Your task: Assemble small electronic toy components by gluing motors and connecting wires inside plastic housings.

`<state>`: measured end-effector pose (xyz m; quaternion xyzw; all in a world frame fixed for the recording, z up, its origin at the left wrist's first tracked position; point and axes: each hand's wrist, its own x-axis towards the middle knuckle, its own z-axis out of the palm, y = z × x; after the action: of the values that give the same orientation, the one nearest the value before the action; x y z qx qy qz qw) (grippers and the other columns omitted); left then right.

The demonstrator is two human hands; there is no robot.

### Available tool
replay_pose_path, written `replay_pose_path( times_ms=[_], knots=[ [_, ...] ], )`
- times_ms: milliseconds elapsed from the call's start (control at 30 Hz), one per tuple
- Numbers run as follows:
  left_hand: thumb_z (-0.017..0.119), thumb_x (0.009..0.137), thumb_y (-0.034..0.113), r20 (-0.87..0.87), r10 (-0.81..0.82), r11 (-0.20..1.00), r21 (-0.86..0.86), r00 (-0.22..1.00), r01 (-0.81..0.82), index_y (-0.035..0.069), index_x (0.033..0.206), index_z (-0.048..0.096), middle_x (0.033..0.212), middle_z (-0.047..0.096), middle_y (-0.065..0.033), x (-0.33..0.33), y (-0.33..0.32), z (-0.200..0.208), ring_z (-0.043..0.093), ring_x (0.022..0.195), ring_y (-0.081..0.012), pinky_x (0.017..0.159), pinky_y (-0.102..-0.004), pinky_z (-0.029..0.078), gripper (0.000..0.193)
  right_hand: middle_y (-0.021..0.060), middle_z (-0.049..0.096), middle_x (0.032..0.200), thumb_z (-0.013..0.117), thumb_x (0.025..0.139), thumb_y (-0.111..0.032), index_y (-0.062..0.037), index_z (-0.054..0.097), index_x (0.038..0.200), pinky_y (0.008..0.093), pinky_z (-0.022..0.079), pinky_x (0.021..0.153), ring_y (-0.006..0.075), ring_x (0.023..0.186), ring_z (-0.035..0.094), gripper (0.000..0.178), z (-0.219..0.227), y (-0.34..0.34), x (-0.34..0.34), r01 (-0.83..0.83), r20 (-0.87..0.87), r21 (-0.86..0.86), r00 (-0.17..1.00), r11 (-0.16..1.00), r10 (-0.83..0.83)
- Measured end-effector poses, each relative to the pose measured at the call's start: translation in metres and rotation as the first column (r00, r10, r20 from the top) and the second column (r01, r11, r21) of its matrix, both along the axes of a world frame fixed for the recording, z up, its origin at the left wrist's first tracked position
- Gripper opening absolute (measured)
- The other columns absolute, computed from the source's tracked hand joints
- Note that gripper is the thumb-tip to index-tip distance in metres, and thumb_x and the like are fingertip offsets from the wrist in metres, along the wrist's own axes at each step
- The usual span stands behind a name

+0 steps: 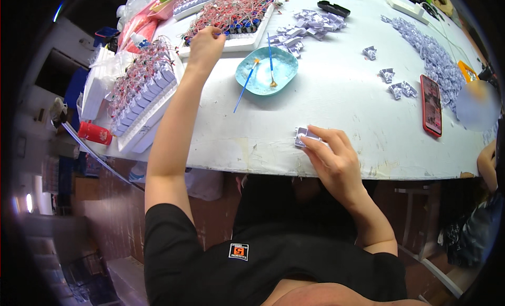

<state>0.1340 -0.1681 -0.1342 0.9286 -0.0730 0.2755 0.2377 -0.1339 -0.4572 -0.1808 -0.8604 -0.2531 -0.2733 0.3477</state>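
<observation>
My right hand [336,156] pinches a small pale grey plastic housing [301,136] between thumb and fingers, just above the table near its front edge. Farther off, my left hand [206,47] reaches to the near edge of a white foam tray [247,43]. That tray holds rows of small blue and dark parts with red and white wires [234,14] tangled over them. The left fingertips are closed together at the parts; whatever is between them is too small to make out. Between the hands lies a teal bowl [284,85] with whitish contents and two blue-handled brushes [245,85].
Loose grey housings [315,24] are heaped behind the bowl, with a longer pile [421,45] at the right. A red-cased phone [431,106] lies by that pile. At left stand another tray of wired grey parts [138,103] and a red can [94,133]. Another person's arm [487,164] shows far right.
</observation>
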Motion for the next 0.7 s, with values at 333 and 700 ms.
replay_pose_path(
  times_ms=[333, 700],
  knots=[
    [0.075, 0.081, 0.030, 0.003, 0.164, 0.974, 0.155, 0.986, -0.162, 0.001, 0.100, 0.073, 0.109, 0.062, -0.0235, 0.068, -0.005, -0.044, 0.063, 0.102, -0.0391, 0.091, -0.0465, 0.050, 0.035, 0.0108, 0.066, 0.108, 0.079, 0.076, -0.001, -0.0048, 0.072, 0.103, 0.0369, 0.053, 0.080, 0.0292, 0.096, 0.062, 0.028, -0.010, -0.035, -0.003, 0.208, 0.041, 0.055, 0.977, 0.977, -0.210],
    [0.068, 0.087, 0.030, -0.056, 0.230, 0.969, 0.100, 0.971, -0.224, 0.000, 0.106, 0.067, 0.102, 0.072, -0.0215, 0.054, -0.010, -0.020, 0.068, 0.100, -0.0359, 0.091, -0.0442, 0.051, 0.036, 0.0085, 0.067, 0.106, 0.079, 0.076, -0.003, -0.0038, 0.072, 0.102, 0.0361, 0.053, 0.081, 0.0277, 0.098, 0.062, 0.027, -0.013, -0.037, -0.008, 0.160, 0.042, 0.101, 0.985, 0.982, -0.165]
  ],
)
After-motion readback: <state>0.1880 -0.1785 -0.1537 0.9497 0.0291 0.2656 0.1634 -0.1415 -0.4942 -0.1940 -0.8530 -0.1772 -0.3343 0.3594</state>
